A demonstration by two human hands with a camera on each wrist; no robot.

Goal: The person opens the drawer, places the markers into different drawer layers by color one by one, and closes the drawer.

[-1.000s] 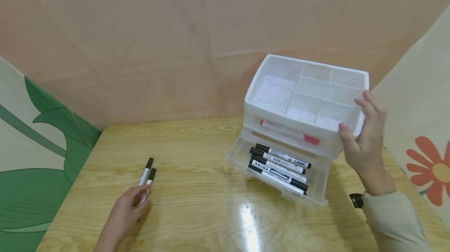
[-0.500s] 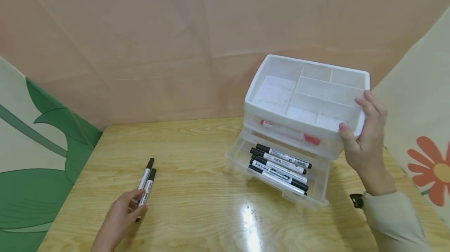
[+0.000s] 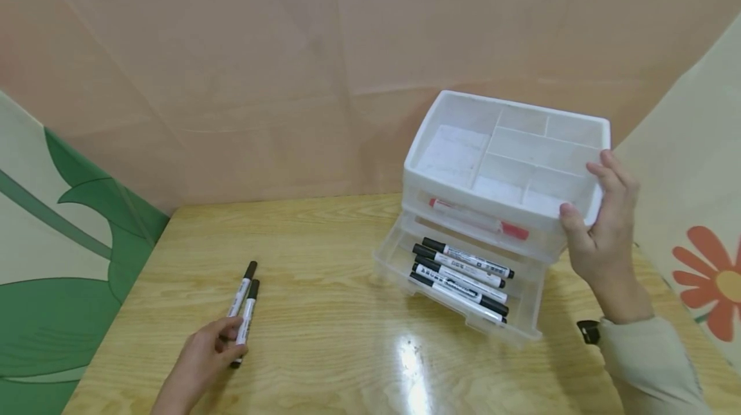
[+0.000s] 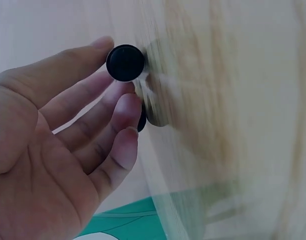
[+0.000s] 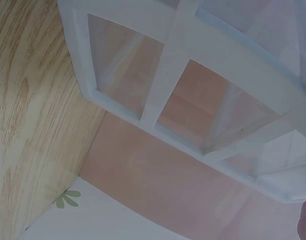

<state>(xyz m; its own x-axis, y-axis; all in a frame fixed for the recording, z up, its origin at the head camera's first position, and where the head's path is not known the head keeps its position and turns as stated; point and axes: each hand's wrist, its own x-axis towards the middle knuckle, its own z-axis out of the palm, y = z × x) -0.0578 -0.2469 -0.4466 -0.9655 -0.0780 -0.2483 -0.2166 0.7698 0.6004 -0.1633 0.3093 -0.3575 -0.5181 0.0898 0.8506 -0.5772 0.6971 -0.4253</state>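
Two black-capped white markers lie side by side on the table at the left in the head view, a near marker [image 3: 245, 323] and a far marker [image 3: 240, 296]. My left hand [image 3: 199, 357] pinches the near one close to its lower end. The left wrist view has that marker's round black end [image 4: 125, 63] at the thumb tip, the other fingers curled behind. At the right stands a white plastic drawer organizer [image 3: 503, 191]. My right hand [image 3: 604, 235] grips its right side, thumb on the front corner and fingers over the rim.
The organizer's clear lower drawer [image 3: 528, 322] is pulled out and holds several black-capped markers [image 3: 463, 278]. Behind the shut upper drawer front lies a red marker [image 3: 477, 217]. The divided top tray [image 3: 451, 151] holds nothing visible. A cloth backdrop [image 3: 278, 112] borders the table.
My left fingers have drawn back from over both markers, and the thumb has come to the near marker's lower end. That end has swung slightly right. The right hand stays put.
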